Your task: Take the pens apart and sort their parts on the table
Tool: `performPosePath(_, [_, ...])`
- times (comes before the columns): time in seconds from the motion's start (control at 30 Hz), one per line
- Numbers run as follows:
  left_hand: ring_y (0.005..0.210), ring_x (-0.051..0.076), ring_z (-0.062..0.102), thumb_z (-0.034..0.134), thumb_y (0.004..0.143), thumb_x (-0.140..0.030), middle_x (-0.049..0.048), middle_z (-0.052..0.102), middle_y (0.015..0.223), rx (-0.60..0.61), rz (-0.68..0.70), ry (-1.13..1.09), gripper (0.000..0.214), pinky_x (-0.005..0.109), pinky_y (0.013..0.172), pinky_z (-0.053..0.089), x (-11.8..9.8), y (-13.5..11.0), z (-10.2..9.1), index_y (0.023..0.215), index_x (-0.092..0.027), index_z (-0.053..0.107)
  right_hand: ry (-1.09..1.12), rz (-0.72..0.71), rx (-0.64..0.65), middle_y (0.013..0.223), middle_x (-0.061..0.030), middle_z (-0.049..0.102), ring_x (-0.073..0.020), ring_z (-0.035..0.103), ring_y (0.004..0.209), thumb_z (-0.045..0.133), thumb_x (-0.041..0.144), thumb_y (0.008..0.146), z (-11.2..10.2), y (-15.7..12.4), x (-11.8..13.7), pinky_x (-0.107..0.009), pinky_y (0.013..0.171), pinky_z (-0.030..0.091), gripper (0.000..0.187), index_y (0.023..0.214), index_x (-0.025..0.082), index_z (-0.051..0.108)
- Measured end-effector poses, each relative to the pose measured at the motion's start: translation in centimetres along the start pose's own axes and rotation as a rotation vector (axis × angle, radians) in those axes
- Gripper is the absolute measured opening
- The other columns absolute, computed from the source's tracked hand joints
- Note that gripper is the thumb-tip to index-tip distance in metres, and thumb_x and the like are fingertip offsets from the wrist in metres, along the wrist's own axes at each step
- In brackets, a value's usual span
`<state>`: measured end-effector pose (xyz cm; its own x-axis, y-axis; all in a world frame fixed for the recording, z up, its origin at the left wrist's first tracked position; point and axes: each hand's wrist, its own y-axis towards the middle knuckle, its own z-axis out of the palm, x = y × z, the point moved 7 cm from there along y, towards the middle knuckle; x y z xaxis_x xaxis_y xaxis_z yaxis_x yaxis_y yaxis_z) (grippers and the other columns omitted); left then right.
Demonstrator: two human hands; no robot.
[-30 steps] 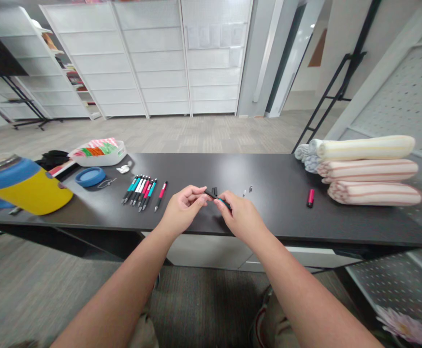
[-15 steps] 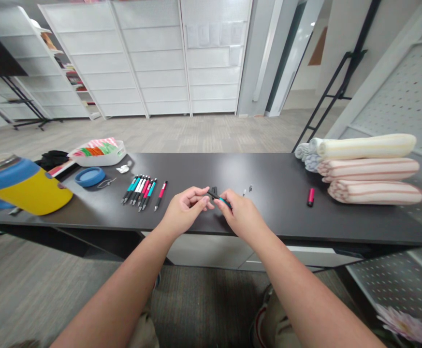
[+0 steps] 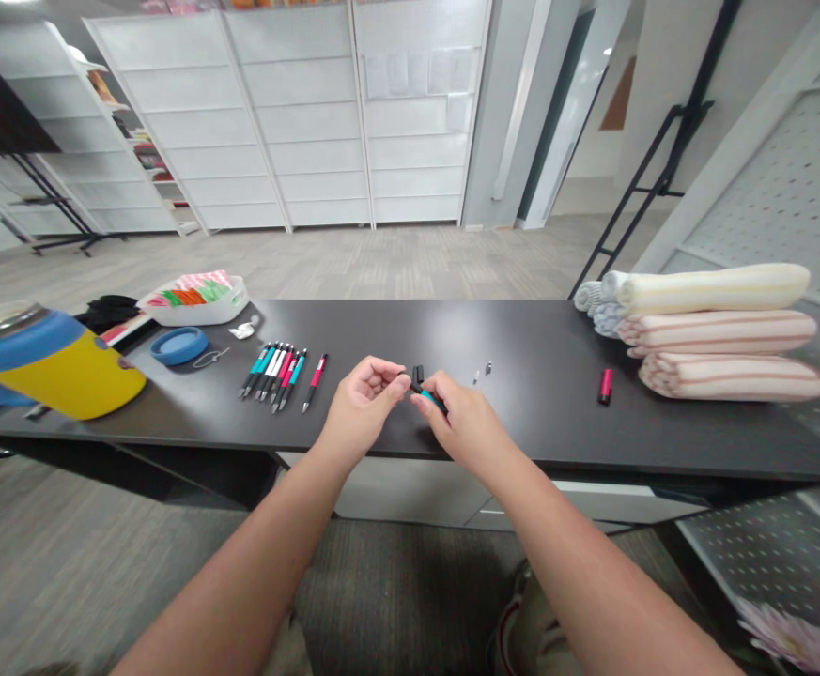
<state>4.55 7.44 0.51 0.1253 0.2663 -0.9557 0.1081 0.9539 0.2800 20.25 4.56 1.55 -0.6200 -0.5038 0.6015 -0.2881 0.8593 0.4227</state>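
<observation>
- We have a teal pen [image 3: 432, 398] in hand, just over the near middle of the dark desk [image 3: 395, 329].
- Our right hand [image 3: 462, 408] is closed on its teal barrel, thumb against fingers.
- Our left hand [image 3: 363, 394] is at the pen's black end, thumb and fingers drawn close together; we cannot tell whether they grip that end, a small part, or only touch.
- Our two hands are near each other, with the pen's black end between them.
- A black piece [image 3: 418, 374] lies just beyond our fingertips; it is too small for us to name.
- To our right, a small pale piece [image 3: 476, 376] and a small dark piece [image 3: 488, 368] lie loose, close together.
- Farther right, we see a short pink piece [image 3: 605, 386] standing apart, near the rolled towels [image 3: 730, 376].
- To our left, a row of pens [image 3: 285, 376] lies side by side, and one pink pen [image 3: 315, 382] lies just beside it; these look whole.
- We judge the work on the teal pen to be partway: those whole pens seem done or untouched, we cannot tell which, while the loose pieces remain unjoined.
</observation>
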Motion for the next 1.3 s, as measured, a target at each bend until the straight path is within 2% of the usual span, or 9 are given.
performPosePath(0.07, [0.072,0.010,0.063,0.083,0.084,-0.040,0.0014,0.070,0.087,-0.027,-0.001,-0.036,0.030,0.023,0.069,0.050,-0.6,0.2,0.3,0.099,-0.018,0.069,0.005,-0.014,0.016,0.082,-0.0016,0.066,-0.0178,0.062,0.071,0.052,0.037,0.105,0.1,0.0,0.3,-0.026,0.067,0.038,0.016,0.100,0.022,0.056])
performPosePath(0.2, [0.071,0.009,0.059,0.084,0.084,-0.039,0.0016,0.069,0.089,-0.141,0.121,-0.071,0.028,0.022,0.069,0.049,-3.0,0.7,-0.5,0.097,-0.018,0.069,0.021,-0.022,0.026,0.080,-0.0006,0.064,-0.0176,0.062,0.070,0.043,0.038,0.109,0.0,-0.1,0.4,-0.026,0.067,0.038,0.022,0.100,0.022,0.056])
performPosePath(0.27, [0.070,0.009,0.058,0.082,0.086,-0.040,0.0035,0.071,0.093,-0.125,0.137,-0.106,0.027,0.022,0.067,0.048,-3.5,0.9,-0.6,0.097,-0.018,0.070,0.003,-0.015,0.013,0.078,-0.0003,0.064,-0.0174,0.061,0.068,0.040,0.039,0.110,0.1,-0.2,0.5,-0.026,0.065,0.036,0.025,0.099,0.023,0.056])
performPosePath(0.37, [0.071,0.010,0.059,0.080,0.088,-0.043,0.0067,0.075,0.093,-0.070,0.053,-0.180,0.029,0.022,0.067,0.048,-2.6,1.1,-0.1,0.098,-0.016,0.073,-0.047,-0.004,0.011,0.076,-0.0004,0.064,-0.0171,0.060,0.063,0.038,0.039,0.110,0.5,-0.4,0.6,-0.027,0.061,0.033,0.027,0.098,0.023,0.055])
performPosePath(0.47, [0.067,0.008,0.056,0.083,0.084,-0.044,0.0073,0.076,0.091,-0.086,-0.035,-0.271,0.033,0.021,0.066,0.048,-1.2,0.8,0.6,0.096,-0.015,0.075,-0.086,0.016,0.009,0.075,-0.0007,0.064,-0.0173,0.060,0.061,0.037,0.039,0.110,0.8,-0.5,0.5,-0.028,0.060,0.030,0.028,0.098,0.023,0.055])
performPosePath(0.67, [0.054,0.005,0.042,0.078,0.088,-0.048,0.0082,0.078,0.097,-0.130,-0.061,-0.280,0.035,0.021,0.056,0.041,0.4,0.3,1.4,0.100,-0.015,0.074,-0.093,0.056,0.032,0.072,-0.0008,0.065,-0.0181,0.062,0.062,0.038,0.039,0.110,0.7,-0.5,0.1,-0.028,0.060,0.031,0.029,0.093,0.023,0.055])
performPosePath(0.83, [0.053,0.004,0.040,0.075,0.090,-0.051,0.0080,0.078,0.099,-0.117,-0.072,-0.260,0.036,0.022,0.057,0.041,0.6,0.0,1.6,0.099,-0.016,0.071,-0.040,0.057,0.050,0.082,-0.0034,0.071,-0.0195,0.068,0.071,0.039,0.039,0.110,0.6,-0.6,0.0,-0.027,0.063,0.036,0.029,0.095,0.022,0.057])
performPosePath(1.3, [0.056,0.006,0.047,0.069,0.094,-0.054,0.0109,0.079,0.107,-0.064,-0.064,-0.221,0.039,0.025,0.066,0.048,0.7,-0.6,2.5,0.098,-0.016,0.071,0.005,0.011,0.044,0.083,-0.0029,0.070,-0.0178,0.065,0.071,0.039,0.038,0.110,0.3,-0.5,0.0,-0.027,0.067,0.039,0.032,0.100,0.021,0.065])
